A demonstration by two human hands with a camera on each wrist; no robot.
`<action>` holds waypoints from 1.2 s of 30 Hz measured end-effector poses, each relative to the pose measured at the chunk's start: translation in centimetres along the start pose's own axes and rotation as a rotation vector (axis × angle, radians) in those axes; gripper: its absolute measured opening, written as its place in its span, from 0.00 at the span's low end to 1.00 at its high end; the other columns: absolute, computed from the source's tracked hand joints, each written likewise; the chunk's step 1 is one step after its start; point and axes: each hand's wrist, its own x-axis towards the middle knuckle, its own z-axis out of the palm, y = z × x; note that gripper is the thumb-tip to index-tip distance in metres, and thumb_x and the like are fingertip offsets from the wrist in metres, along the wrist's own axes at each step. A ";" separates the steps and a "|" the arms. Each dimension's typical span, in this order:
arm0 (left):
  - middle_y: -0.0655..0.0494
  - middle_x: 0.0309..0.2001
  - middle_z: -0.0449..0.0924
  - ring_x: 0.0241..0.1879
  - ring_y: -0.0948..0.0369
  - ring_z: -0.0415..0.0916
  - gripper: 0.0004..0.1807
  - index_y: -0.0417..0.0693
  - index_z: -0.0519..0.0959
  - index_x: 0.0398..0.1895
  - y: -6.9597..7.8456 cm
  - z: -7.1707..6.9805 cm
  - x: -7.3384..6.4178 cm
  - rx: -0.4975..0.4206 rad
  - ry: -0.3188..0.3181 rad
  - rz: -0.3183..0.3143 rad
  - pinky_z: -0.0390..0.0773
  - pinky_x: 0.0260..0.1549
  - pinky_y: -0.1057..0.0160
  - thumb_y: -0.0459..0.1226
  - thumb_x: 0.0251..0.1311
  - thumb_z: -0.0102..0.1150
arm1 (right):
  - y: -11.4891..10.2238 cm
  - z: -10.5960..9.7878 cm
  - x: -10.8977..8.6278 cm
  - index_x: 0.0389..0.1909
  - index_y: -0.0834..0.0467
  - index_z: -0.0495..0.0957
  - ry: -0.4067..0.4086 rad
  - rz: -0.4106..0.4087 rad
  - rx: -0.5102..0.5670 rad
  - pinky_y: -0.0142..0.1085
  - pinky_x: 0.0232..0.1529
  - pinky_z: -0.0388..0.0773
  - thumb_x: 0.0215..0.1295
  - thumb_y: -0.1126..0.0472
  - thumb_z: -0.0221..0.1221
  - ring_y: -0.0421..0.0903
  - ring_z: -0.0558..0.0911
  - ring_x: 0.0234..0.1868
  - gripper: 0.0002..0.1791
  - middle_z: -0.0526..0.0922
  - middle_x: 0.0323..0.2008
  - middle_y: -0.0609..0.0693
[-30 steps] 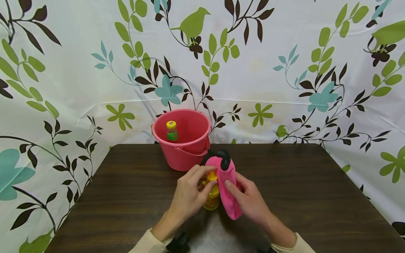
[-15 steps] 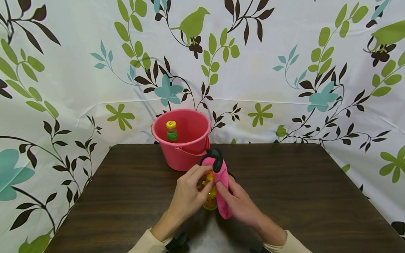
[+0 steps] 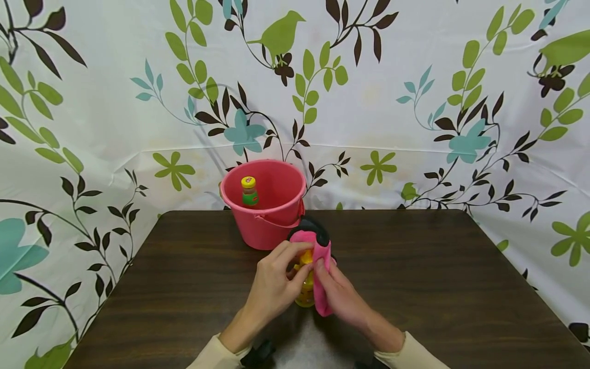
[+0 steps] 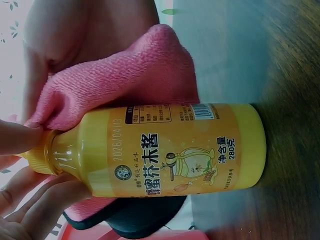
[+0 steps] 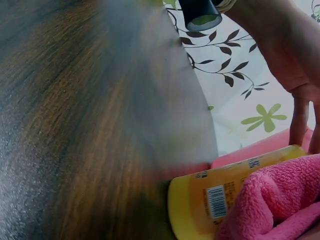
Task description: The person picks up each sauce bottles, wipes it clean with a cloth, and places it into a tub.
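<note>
A yellow squeeze bottle of honey mustard sauce [image 4: 200, 150] stands upright near the middle of the table, its label facing the left wrist camera. My left hand [image 3: 273, 279] pinches it at the yellow cap [image 4: 40, 157]. A fluffy pink cloth [image 5: 280, 195] with a black edge [image 3: 313, 228] is in my right hand [image 3: 345, 300]. I hold the cloth against the bottle's right side and neck, and its black part curls round behind the bottle. Part of the bottle is hidden by the cloth and my fingers.
Just behind my hands stands a pink bucket [image 3: 262, 225] with its handle hanging at the front. Inside is a small jar [image 3: 249, 192] with a yellow lid and green label. The dark wooden table [image 3: 415, 266] ends at a leaf-patterned curtain [image 3: 378, 113].
My right hand has moved left with the pink cloth, from beside the bottle to pressing around it. My left hand keeps its pinch on the cap.
</note>
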 end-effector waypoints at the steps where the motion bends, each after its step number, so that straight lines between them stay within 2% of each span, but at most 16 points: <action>1: 0.55 0.42 0.83 0.32 0.60 0.79 0.21 0.50 0.84 0.55 0.0 0.0 0.0 0.000 0.000 0.000 0.81 0.27 0.73 0.33 0.59 0.77 | 0.2 0.0 0.1 0.75 0.53 0.66 -0.007 -0.003 0.004 0.39 0.57 0.72 0.86 0.37 0.37 0.49 0.74 0.60 0.31 0.72 0.65 0.56; 4: 0.57 0.40 0.82 0.29 0.61 0.76 0.20 0.52 0.84 0.56 0.1 0.0 0.0 0.003 0.008 0.010 0.79 0.25 0.73 0.35 0.60 0.77 | 0.8 -0.3 0.5 0.75 0.56 0.64 -0.039 -0.012 0.013 0.34 0.57 0.73 0.87 0.38 0.33 0.44 0.75 0.57 0.33 0.74 0.62 0.55; 7: 0.57 0.39 0.80 0.28 0.62 0.75 0.21 0.53 0.84 0.56 0.1 0.1 0.1 0.001 0.012 0.015 0.78 0.25 0.73 0.36 0.60 0.77 | 1.6 -0.7 0.8 0.72 0.60 0.65 -0.052 -0.002 -0.003 0.31 0.50 0.77 0.87 0.38 0.32 0.42 0.80 0.48 0.34 0.80 0.51 0.55; 13: 0.57 0.38 0.80 0.30 0.61 0.78 0.21 0.53 0.85 0.56 0.1 0.1 0.1 0.001 0.007 0.000 0.79 0.25 0.73 0.35 0.60 0.77 | 2.8 -1.5 1.1 0.62 0.62 0.71 -0.067 0.030 -0.035 0.35 0.49 0.75 0.87 0.37 0.31 0.43 0.78 0.45 0.34 0.78 0.43 0.50; 18: 0.57 0.39 0.81 0.33 0.60 0.80 0.21 0.53 0.85 0.57 0.2 0.1 0.0 -0.007 -0.008 -0.027 0.81 0.26 0.72 0.35 0.60 0.77 | 3.8 -1.9 1.3 0.40 0.69 0.74 -0.140 0.024 -0.048 0.33 0.29 0.76 0.88 0.40 0.29 0.43 0.78 0.26 0.38 0.76 0.24 0.49; 21: 0.57 0.40 0.82 0.33 0.60 0.80 0.21 0.53 0.85 0.57 0.3 0.0 0.0 -0.010 -0.009 -0.030 0.81 0.26 0.73 0.35 0.60 0.77 | 4.0 -2.1 1.3 0.37 0.66 0.73 -0.145 0.037 -0.095 0.35 0.25 0.74 0.88 0.40 0.32 0.43 0.76 0.22 0.36 0.75 0.22 0.48; 22: 0.57 0.40 0.81 0.33 0.61 0.81 0.21 0.53 0.85 0.56 0.3 0.0 0.0 -0.008 -0.008 -0.030 0.81 0.26 0.73 0.35 0.60 0.77 | 4.0 -2.2 1.3 0.37 0.64 0.73 -0.132 0.041 -0.138 0.36 0.26 0.75 0.87 0.39 0.33 0.43 0.76 0.24 0.35 0.75 0.23 0.48; 24: 0.57 0.39 0.81 0.34 0.61 0.81 0.21 0.53 0.85 0.56 0.3 0.1 0.1 -0.007 -0.006 -0.027 0.81 0.26 0.73 0.35 0.60 0.77 | 3.9 -2.4 1.3 0.37 0.59 0.74 -0.106 0.036 -0.249 0.44 0.46 0.84 0.87 0.38 0.35 0.43 0.78 0.30 0.32 0.76 0.27 0.47; 25: 0.57 0.39 0.81 0.34 0.62 0.81 0.20 0.53 0.85 0.56 0.3 0.1 0.1 -0.007 -0.006 -0.026 0.81 0.25 0.73 0.35 0.60 0.77 | 3.9 -2.5 1.3 0.37 0.57 0.75 -0.093 0.033 -0.313 0.50 0.58 0.82 0.87 0.38 0.35 0.43 0.79 0.34 0.31 0.76 0.29 0.47; 27: 0.58 0.39 0.81 0.34 0.62 0.81 0.20 0.52 0.85 0.56 0.3 0.1 0.1 -0.006 -0.005 -0.022 0.81 0.25 0.72 0.35 0.60 0.77 | 3.9 -2.7 1.4 0.35 0.55 0.76 -0.074 0.016 -0.426 0.61 0.78 0.65 0.87 0.40 0.36 0.45 0.81 0.44 0.30 0.76 0.33 0.47; 29: 0.57 0.39 0.81 0.34 0.63 0.81 0.20 0.51 0.85 0.56 0.3 0.1 0.1 -0.009 -0.006 -0.022 0.81 0.25 0.72 0.35 0.61 0.77 | 3.9 -2.9 1.4 0.37 0.54 0.78 -0.063 -0.004 -0.500 0.69 0.83 0.42 0.87 0.42 0.38 0.49 0.81 0.56 0.28 0.78 0.38 0.47; 30: 0.57 0.39 0.81 0.34 0.63 0.81 0.20 0.51 0.85 0.56 0.3 0.1 0.1 -0.011 -0.006 -0.023 0.81 0.25 0.72 0.35 0.61 0.77 | 3.8 -2.9 1.4 0.38 0.53 0.79 -0.063 -0.007 -0.521 0.69 0.82 0.42 0.87 0.43 0.38 0.50 0.81 0.60 0.26 0.78 0.40 0.47; 32: 0.57 0.39 0.81 0.34 0.63 0.81 0.20 0.50 0.85 0.56 0.3 0.1 0.2 -0.012 -0.007 -0.026 0.80 0.25 0.72 0.35 0.61 0.76 | 3.8 -3.0 1.4 0.39 0.53 0.79 -0.071 -0.003 -0.534 0.69 0.82 0.47 0.87 0.44 0.40 0.52 0.82 0.59 0.25 0.78 0.40 0.48; 33: 0.57 0.39 0.81 0.34 0.63 0.81 0.20 0.50 0.85 0.56 0.3 0.1 0.2 -0.011 -0.006 -0.028 0.80 0.24 0.73 0.36 0.61 0.76 | 3.7 -3.0 1.3 0.39 0.53 0.79 -0.076 0.005 -0.529 0.65 0.79 0.59 0.87 0.43 0.40 0.52 0.83 0.55 0.25 0.79 0.38 0.47; 35: 0.58 0.39 0.81 0.34 0.63 0.80 0.19 0.51 0.85 0.56 0.3 0.1 0.2 -0.009 -0.006 -0.030 0.80 0.24 0.73 0.36 0.61 0.77 | 3.6 -3.1 1.3 0.38 0.54 0.78 -0.094 0.029 -0.495 0.55 0.63 0.78 0.86 0.42 0.41 0.50 0.83 0.42 0.26 0.78 0.33 0.47; 36: 0.58 0.39 0.81 0.34 0.63 0.80 0.19 0.51 0.85 0.56 0.3 0.1 0.2 -0.008 -0.006 -0.030 0.80 0.24 0.73 0.36 0.61 0.77 | 3.6 -3.2 1.2 0.36 0.55 0.78 -0.104 0.041 -0.471 0.48 0.52 0.81 0.86 0.42 0.41 0.48 0.81 0.36 0.27 0.78 0.30 0.48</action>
